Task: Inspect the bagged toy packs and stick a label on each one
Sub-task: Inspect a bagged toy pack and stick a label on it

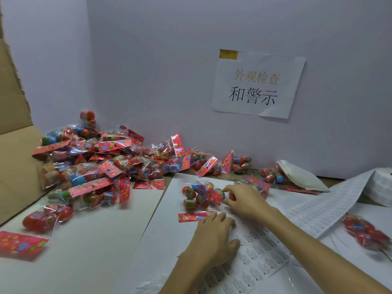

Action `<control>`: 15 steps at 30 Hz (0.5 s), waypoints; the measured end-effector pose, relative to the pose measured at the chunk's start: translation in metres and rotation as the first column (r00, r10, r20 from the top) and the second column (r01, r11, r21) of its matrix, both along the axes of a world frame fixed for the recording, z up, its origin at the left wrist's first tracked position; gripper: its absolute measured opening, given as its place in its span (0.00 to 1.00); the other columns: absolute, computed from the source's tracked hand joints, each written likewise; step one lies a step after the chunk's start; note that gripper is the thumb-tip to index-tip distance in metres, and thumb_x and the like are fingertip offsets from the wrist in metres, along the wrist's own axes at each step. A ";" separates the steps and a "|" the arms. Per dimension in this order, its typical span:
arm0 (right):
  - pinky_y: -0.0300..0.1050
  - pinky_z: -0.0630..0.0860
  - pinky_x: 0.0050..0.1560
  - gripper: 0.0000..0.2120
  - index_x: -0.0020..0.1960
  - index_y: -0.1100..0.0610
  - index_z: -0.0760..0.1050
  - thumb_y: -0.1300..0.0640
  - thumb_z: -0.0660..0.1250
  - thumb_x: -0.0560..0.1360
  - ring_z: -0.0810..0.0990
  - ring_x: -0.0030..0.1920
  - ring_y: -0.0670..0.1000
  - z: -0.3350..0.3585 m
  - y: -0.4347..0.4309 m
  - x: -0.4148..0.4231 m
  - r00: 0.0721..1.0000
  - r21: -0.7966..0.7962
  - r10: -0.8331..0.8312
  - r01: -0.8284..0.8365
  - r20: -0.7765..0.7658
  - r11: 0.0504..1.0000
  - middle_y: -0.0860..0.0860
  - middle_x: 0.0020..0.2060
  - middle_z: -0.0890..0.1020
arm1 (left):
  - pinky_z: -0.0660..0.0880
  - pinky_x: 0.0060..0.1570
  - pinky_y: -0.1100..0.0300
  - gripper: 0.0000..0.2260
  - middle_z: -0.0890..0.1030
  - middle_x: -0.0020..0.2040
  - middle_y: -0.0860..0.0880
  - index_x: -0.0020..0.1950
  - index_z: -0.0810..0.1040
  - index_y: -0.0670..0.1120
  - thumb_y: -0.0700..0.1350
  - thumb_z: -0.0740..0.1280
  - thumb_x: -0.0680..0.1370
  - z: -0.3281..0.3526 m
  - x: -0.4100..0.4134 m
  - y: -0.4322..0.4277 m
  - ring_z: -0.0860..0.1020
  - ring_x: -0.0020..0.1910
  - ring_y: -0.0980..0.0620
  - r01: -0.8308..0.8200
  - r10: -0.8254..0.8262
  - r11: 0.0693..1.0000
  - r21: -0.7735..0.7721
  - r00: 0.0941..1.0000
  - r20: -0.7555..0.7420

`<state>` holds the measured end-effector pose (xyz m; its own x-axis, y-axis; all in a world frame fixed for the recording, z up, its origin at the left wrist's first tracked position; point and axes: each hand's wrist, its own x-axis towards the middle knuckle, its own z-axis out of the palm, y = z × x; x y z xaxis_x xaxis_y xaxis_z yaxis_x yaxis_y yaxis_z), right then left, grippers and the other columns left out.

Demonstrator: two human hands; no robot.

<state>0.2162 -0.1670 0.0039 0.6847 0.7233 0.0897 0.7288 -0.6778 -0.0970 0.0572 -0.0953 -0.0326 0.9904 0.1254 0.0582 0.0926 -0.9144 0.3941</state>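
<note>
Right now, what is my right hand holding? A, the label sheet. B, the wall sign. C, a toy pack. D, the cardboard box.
C: the right hand pinches the end of a toy pack lying on the white paper, well clear of sign and box.

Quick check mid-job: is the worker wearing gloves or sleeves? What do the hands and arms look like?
No gloves: the left hand and right hand are both bare. The left forearm and right forearm are bare too, with no sleeve in view out to the frame's edge. No ring, watch or wristband shows on either side.
</note>
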 end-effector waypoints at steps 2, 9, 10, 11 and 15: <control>0.49 0.73 0.63 0.14 0.65 0.50 0.80 0.50 0.65 0.82 0.80 0.57 0.49 0.003 -0.004 0.002 0.999 0.098 0.010 -0.006 -0.034 0.995 0.48 0.59 0.83 | 0.58 0.74 0.51 0.22 0.67 0.75 0.50 0.75 0.68 0.51 0.55 0.61 0.82 0.001 0.000 0.001 0.62 0.75 0.47 -0.020 0.020 1.000 -0.002 1.000 -0.007; 0.43 0.70 0.66 0.12 0.64 0.50 0.82 0.55 0.66 0.82 0.73 0.66 0.45 0.027 -0.030 -0.005 0.978 0.515 0.132 -0.032 -0.160 0.857 0.44 0.65 0.77 | 0.64 0.72 0.53 0.23 0.69 0.76 0.53 0.77 0.66 0.53 0.57 0.61 0.82 0.008 0.000 0.002 0.67 0.73 0.52 -0.150 0.167 0.974 -0.172 0.982 0.086; 0.40 0.70 0.63 0.12 0.64 0.48 0.82 0.54 0.66 0.82 0.73 0.63 0.43 0.030 -0.036 -0.011 0.973 0.550 0.150 -0.031 -0.174 0.835 0.43 0.62 0.76 | 0.65 0.71 0.54 0.23 0.70 0.75 0.54 0.77 0.65 0.54 0.57 0.62 0.82 0.009 0.000 0.001 0.68 0.73 0.52 -0.180 0.218 0.952 -0.249 0.967 0.134; 0.36 0.71 0.60 0.12 0.63 0.45 0.81 0.53 0.66 0.81 0.74 0.59 0.42 0.033 -0.042 -0.018 0.963 0.601 0.173 -0.016 -0.205 0.799 0.43 0.58 0.77 | 0.67 0.70 0.55 0.24 0.71 0.74 0.55 0.77 0.65 0.54 0.57 0.62 0.83 0.011 0.000 0.001 0.70 0.72 0.53 -0.204 0.276 0.920 -0.335 0.944 0.183; 0.37 0.78 0.54 0.13 0.60 0.37 0.82 0.45 0.66 0.76 0.80 0.54 0.38 0.037 -0.068 -0.054 0.852 0.801 0.310 0.191 -0.422 0.567 0.40 0.51 0.83 | 0.74 0.65 0.54 0.24 0.75 0.69 0.53 0.74 0.66 0.54 0.59 0.66 0.80 0.026 0.004 0.001 0.75 0.66 0.53 -0.114 0.388 0.617 -0.779 0.905 0.174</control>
<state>0.1623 -0.2349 0.0407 0.7654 0.5534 0.3284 0.4437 -0.0842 -0.8922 0.0613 -0.0939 -0.0070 0.8583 0.5012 0.1097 0.0272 -0.2579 0.9658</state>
